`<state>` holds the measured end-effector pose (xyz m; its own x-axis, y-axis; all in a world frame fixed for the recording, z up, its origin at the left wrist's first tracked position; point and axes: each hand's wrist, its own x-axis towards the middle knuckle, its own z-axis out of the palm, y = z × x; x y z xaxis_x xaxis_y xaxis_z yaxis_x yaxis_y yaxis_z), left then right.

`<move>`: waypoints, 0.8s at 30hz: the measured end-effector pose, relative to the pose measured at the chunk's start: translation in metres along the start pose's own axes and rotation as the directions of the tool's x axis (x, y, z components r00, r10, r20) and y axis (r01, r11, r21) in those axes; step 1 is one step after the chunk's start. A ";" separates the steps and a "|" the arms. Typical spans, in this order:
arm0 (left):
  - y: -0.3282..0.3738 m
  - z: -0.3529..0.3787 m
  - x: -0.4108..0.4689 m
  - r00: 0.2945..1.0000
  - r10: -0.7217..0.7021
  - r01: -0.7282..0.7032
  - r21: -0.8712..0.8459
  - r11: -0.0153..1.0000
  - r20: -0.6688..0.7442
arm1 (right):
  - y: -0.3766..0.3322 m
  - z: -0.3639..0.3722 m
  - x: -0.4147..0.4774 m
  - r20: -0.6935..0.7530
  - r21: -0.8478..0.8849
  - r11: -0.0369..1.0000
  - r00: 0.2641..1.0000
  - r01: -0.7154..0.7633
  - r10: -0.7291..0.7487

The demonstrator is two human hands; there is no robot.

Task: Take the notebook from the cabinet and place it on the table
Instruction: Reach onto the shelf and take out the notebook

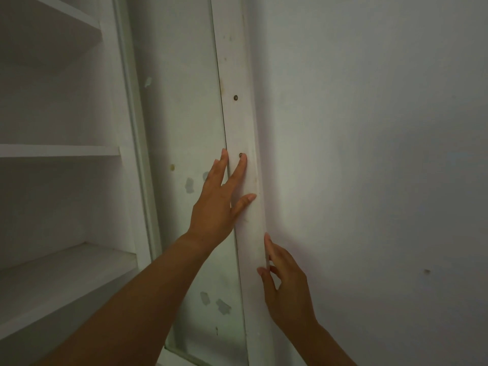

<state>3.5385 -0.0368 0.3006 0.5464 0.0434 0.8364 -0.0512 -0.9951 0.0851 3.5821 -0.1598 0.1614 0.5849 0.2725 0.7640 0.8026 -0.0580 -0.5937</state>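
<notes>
Pressing left hand (214, 207) flat on cabinet door (235, 75); right hand (288, 291) grips edge

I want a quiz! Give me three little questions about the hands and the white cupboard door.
1. True or false: the left hand lies flat, fingers straight, on the cabinet door.
2. How many screws show in the door?
3. Which part of the door does the right hand hold? A) its right edge B) its top C) its glass

Key: 1 true; 2 two; 3 A.
</notes>
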 end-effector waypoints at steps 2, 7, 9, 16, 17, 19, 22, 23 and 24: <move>0.000 0.000 0.000 1.000 0.006 -0.006 0.001 1.000 -0.005 | 0.000 -0.001 0.000 0.006 0.007 1.000 1.000 0.000 0.000; 0.000 -0.003 -0.001 1.000 0.008 -0.008 -0.028 1.000 0.011 | -0.007 -0.010 0.002 0.002 0.029 0.999 1.000 0.029 -0.029; 0.000 -0.005 -0.002 0.999 -0.007 0.009 -0.046 0.999 0.039 | -0.012 -0.017 0.005 -0.010 0.041 0.998 0.999 0.047 -0.046; -0.003 -0.032 -0.018 0.990 -0.037 0.039 -0.018 0.999 0.138 | -0.051 -0.041 0.015 0.042 0.188 0.982 0.998 0.029 -0.037; -0.006 -0.037 -0.023 0.988 -0.058 0.060 -0.006 0.998 0.146 | -0.057 -0.042 0.016 0.068 0.211 0.977 0.997 0.027 -0.042; -0.015 -0.050 -0.035 0.982 -0.086 0.086 0.012 0.996 0.168 | -0.067 -0.038 0.016 0.117 0.228 0.973 0.991 0.039 -0.067; -0.033 -0.075 -0.056 0.971 -0.116 0.114 0.023 0.993 0.209 | -0.080 -0.023 0.018 0.167 0.253 0.964 0.979 0.075 -0.120; -0.040 -0.084 -0.063 0.969 -0.125 0.121 0.030 0.992 0.213 | -0.085 -0.016 0.020 0.182 0.269 0.959 0.974 0.082 -0.135; -0.046 -0.095 -0.070 0.968 -0.130 0.122 0.047 0.991 0.215 | -0.089 -0.008 0.021 0.198 0.284 0.955 0.970 0.082 -0.142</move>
<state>3.4234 0.0148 0.2890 0.7151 0.1519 0.6823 0.0558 -0.9854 0.1609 3.5238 -0.1565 0.2322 0.4296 0.4629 0.7753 0.7815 0.2395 -0.5761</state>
